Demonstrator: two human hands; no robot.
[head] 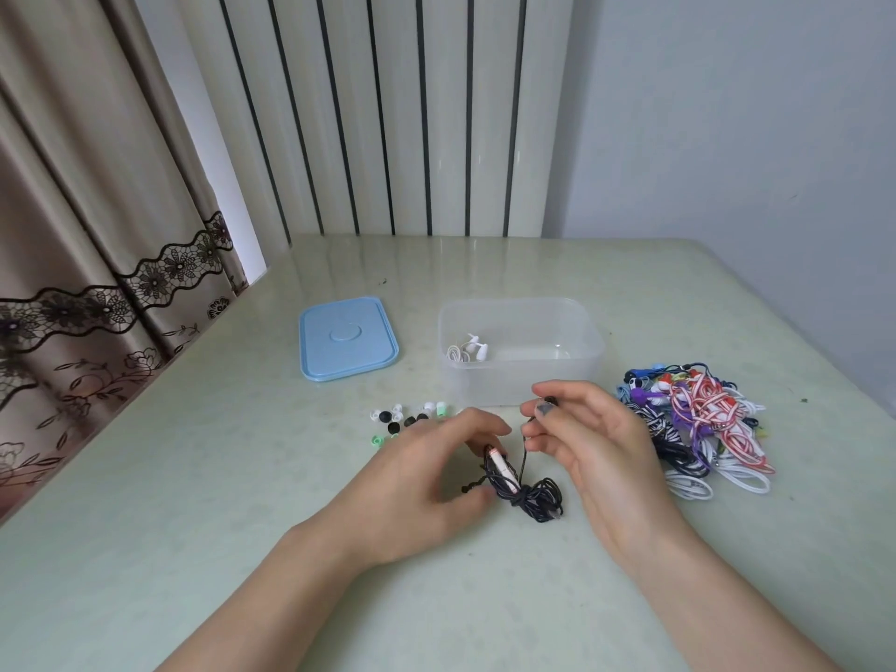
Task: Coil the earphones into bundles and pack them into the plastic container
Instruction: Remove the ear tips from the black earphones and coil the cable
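Note:
A black earphone bundle lies on the table between my hands, its cord wound into loops with a white inline piece. My left hand holds the bundle's left side with its fingers curled on the cord. My right hand pinches a black earbud and a loose strand just above the bundle. The clear plastic container stands open behind my hands, with one white coiled earphone inside at its left end. A heap of coloured earphones lies to the right.
The container's blue lid lies flat to its left. Several loose ear tips in black, white and green are scattered in front of the lid. A curtain hangs beyond the table's left edge, a wall stands behind.

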